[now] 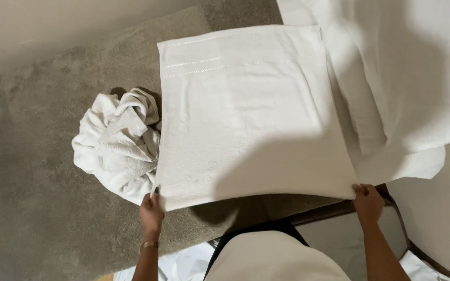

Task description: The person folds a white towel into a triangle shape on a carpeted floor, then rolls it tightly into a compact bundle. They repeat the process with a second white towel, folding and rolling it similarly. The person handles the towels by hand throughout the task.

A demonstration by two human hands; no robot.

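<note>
Left hand [152, 209], right hand [368, 202] pinching flat white towel [251, 114] corners (crumpled towel [116, 143] beside), grey carpet [37, 156]

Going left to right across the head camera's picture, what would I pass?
Grey carpet → crumpled white towel → left hand → flat folded white towel → right hand → white sheet.

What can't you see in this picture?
- Head view: fingertips of the left hand and right hand are tucked under the towel edge.
- The blanket beneath the towel is covered by it.
- The crumpled towel has its right side hidden behind the flat towel.
- The white sheet is cut off by the top and right edges.
</note>
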